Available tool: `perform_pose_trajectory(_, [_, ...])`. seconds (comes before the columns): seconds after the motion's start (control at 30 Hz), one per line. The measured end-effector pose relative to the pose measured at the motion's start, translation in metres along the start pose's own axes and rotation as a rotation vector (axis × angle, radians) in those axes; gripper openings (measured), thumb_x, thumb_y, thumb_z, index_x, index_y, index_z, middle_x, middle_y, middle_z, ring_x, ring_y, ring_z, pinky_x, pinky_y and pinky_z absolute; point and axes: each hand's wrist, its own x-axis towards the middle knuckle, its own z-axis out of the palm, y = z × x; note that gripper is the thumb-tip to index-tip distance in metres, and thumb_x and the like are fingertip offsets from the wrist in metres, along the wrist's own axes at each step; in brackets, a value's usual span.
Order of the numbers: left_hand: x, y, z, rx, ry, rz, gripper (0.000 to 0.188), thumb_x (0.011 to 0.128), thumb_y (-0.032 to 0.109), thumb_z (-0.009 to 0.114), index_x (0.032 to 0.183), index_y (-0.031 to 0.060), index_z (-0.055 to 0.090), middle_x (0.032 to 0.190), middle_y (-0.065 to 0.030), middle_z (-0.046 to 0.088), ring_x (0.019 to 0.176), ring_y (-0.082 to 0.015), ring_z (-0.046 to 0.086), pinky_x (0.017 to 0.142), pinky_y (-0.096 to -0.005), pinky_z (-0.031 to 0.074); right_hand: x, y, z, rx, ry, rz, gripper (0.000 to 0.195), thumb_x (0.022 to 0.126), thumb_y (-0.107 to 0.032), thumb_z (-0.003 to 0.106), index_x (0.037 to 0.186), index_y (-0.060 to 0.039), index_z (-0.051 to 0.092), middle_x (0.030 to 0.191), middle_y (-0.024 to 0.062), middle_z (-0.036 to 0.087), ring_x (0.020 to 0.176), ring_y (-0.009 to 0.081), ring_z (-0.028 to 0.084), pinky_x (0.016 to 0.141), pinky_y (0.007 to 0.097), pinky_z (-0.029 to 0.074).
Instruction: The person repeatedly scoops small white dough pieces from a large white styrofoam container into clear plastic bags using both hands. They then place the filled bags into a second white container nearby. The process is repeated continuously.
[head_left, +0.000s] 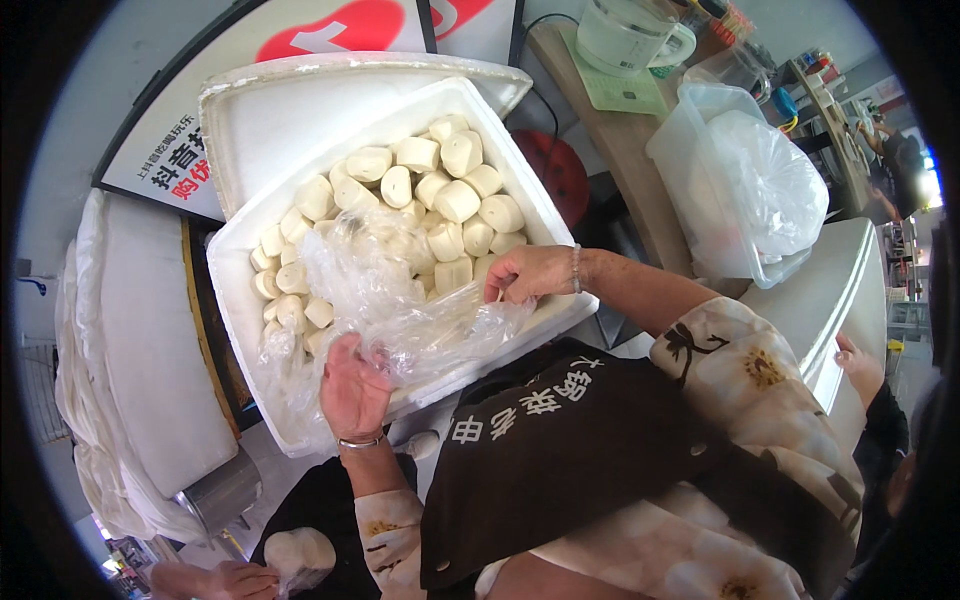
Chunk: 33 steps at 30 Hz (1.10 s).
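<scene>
A white foam box (530, 176) filled with pale steamed buns (457, 201) stands before me. A clear plastic bag (420, 322) lies crumpled over the buns and along the near side. My right hand (529, 274), wearing a bead bracelet, pinches the bag's edge near the box's right corner. At the near left my left hand (355, 390), with a metal bangle, is palm up against the plastic, its fingers partly curled; whether it grips the film is hard to tell.
A foam lid (277, 124) leans behind the box. On the right are a wooden counter (630, 165), a glass jug (622, 37) and a plastic tub (675, 142) holding a bag. Another person's hand (244, 581) is by a bagged bun at lower left; another hand (861, 365) is at far right.
</scene>
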Motion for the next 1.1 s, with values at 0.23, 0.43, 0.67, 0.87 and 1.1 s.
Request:
perform_pose_trajectory(0.23, [0.02,-0.024,0.005,0.985,0.079,-0.36,0.031,0.072,-0.002,0.052,0.102,0.0012,0.059,0.084,-0.0021,0.056,0.07,-0.0094,0.052,0.067,-0.0229,0.045,0.003,-0.006,-0.016,-0.258,0.188,0.112,0.043,0.071,-0.012,0.059,0.111,0.0013,0.051,0.083,0.0106,0.058,0.069,0.0135,0.059,0.058,0.0265,0.048])
perform_pose_trajectory(0.43, [0.052,-0.069,0.007,1.627,-0.158,-0.077,0.033,0.069,0.003,0.056,0.101,0.0053,0.056,0.082,-0.0178,0.06,0.072,-0.0292,0.059,0.066,-0.0334,0.048,0.007,0.003,-0.036,-0.83,0.387,-0.214,0.049,0.067,-0.01,0.057,0.115,-0.0041,0.049,0.087,0.0208,0.057,0.082,0.028,0.059,0.072,0.0345,0.047])
perform_pose_trajectory(0.67, [0.114,-0.07,0.02,1.73,0.131,0.173,0.049,0.066,0.009,0.069,0.111,0.0022,0.05,0.081,-0.0183,0.061,0.075,-0.0343,0.059,0.068,-0.0385,0.047,0.012,-0.029,-0.057,-1.048,0.715,-0.159,0.036,0.078,-0.008,0.048,0.114,-0.0085,0.05,0.091,0.0168,0.053,0.087,0.0332,0.055,0.075,0.0385,0.046])
perform_pose_trajectory(0.87, [0.185,-0.091,0.017,1.629,0.307,0.352,0.063,0.066,0.016,0.073,0.117,0.0007,0.041,0.093,-0.0181,0.06,0.087,-0.0351,0.057,0.075,-0.0378,0.045,0.068,-0.057,-0.102,-1.445,0.943,-0.293,0.031,0.08,-0.012,0.05,0.11,-0.0056,0.053,0.095,0.0138,0.055,0.094,0.0268,0.054,0.073,0.0367,0.046])
perform_pose_trajectory(1.1, [0.206,-0.112,0.006,1.843,0.378,0.056,0.063,0.064,0.029,0.075,0.113,0.0051,0.043,0.105,-0.0176,0.057,0.098,-0.0367,0.052,0.087,-0.0481,0.036,0.106,-0.064,-0.097,-1.687,0.734,0.192,0.034,0.082,-0.012,0.048,0.116,-0.0071,0.05,0.1,0.0074,0.056,0.097,0.0231,0.049,0.077,0.0326,0.041])
